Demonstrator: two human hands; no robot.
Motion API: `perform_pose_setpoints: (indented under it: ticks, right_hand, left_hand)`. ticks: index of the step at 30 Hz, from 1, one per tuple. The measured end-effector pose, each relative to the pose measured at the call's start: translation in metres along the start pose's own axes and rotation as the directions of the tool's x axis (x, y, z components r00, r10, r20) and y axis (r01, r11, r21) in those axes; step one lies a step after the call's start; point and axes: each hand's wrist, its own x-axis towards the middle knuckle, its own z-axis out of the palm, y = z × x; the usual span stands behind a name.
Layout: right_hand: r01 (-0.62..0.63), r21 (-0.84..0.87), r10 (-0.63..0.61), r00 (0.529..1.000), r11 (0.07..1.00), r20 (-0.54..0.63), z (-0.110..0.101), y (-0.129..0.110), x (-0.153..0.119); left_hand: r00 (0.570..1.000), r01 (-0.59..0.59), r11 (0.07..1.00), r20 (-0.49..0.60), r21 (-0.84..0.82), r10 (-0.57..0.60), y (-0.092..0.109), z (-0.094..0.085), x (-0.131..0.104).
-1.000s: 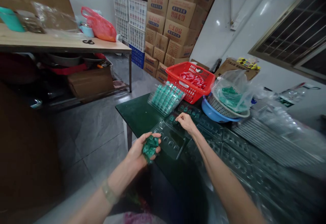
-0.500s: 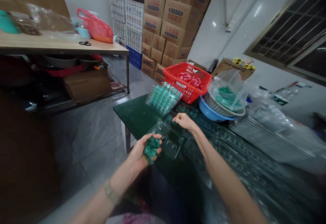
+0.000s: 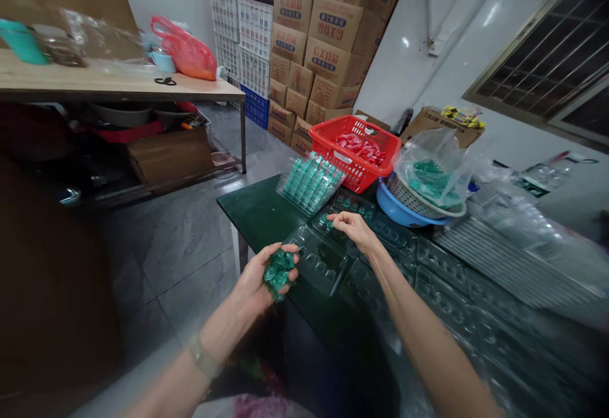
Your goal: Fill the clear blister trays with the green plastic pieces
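Several small green packets [image 3: 278,271] lie cupped in my left hand [image 3: 266,273], its fingers curled around them beside the green table's edge. My right hand [image 3: 352,226] is closed in a pinch over a clear plastic tray [image 3: 340,238]; a green piece shows at its fingertips, partly hidden. Another clear tray [image 3: 318,259] with moulded hollows lies between my hands. Behind them, filled trays [image 3: 311,183] with rows of green packets are stacked at the back of the green table [image 3: 252,209].
A red basket [image 3: 352,167] holds red packets. Right of it, a blue basin [image 3: 397,205] sits under a colander [image 3: 404,193] with bagged green packets. More clear trays [image 3: 442,259] cover the table's right side. A wooden table [image 3: 204,88] stands at the left.
The view has shifted slightly. My right hand's fingers have opened a little from a tighter curl, and a green piece now shows at their tips. My left hand still cups the packets.
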Motion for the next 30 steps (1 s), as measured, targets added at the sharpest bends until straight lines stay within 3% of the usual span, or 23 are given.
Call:
perform_pose_setpoints:
  ticks: [3,5,10,12,17,21,23,26,30]
  right_hand:
    - [0.037,-0.030,-0.040,0.992,0.999,-0.122,0.005,-0.013,0.003]
    - [0.071,-0.057,-0.079,0.985,0.996,-0.150,0.020,-0.028,0.011]
    - [0.190,-0.118,-0.201,0.976,0.975,-0.083,0.074,-0.066,0.030]
    - [0.244,-0.158,-0.253,0.967,0.957,-0.041,0.085,-0.075,0.025]
    - [0.303,-0.104,-0.296,0.952,0.947,0.076,0.066,-0.083,-0.020]
    - [0.427,-0.107,-0.396,0.890,0.898,0.226,0.045,-0.083,-0.052]
    - [0.440,-0.125,-0.399,0.880,0.889,0.258,0.041,-0.080,-0.059]
    - [0.362,-0.079,-0.341,0.918,0.929,0.204,0.041,-0.074,-0.064]
    - [0.141,0.102,-0.150,0.985,0.985,0.090,0.041,-0.068,-0.071]
  left_hand:
    - [0.999,-0.033,0.999,0.001,0.008,0.033,0.002,0.000,-0.003]
    - [0.999,-0.031,0.999,0.021,0.014,0.030,0.001,0.002,-0.005]
    - [1.000,0.015,0.998,0.001,0.058,-0.015,-0.002,0.005,-0.007]
    - [1.000,0.022,0.996,-0.013,0.083,-0.021,-0.002,0.005,-0.007]
    - [0.997,0.051,0.993,-0.058,0.109,-0.045,-0.002,0.009,-0.002]
    - [0.993,0.083,0.986,-0.099,0.144,-0.069,-0.011,0.016,0.006]
    - [0.991,0.114,0.977,-0.090,0.179,-0.099,-0.016,0.019,0.010]
    - [0.987,0.152,0.965,-0.073,0.213,-0.140,-0.020,0.022,0.010]
    - [0.993,0.120,0.964,-0.028,0.237,-0.117,-0.022,0.025,0.006]
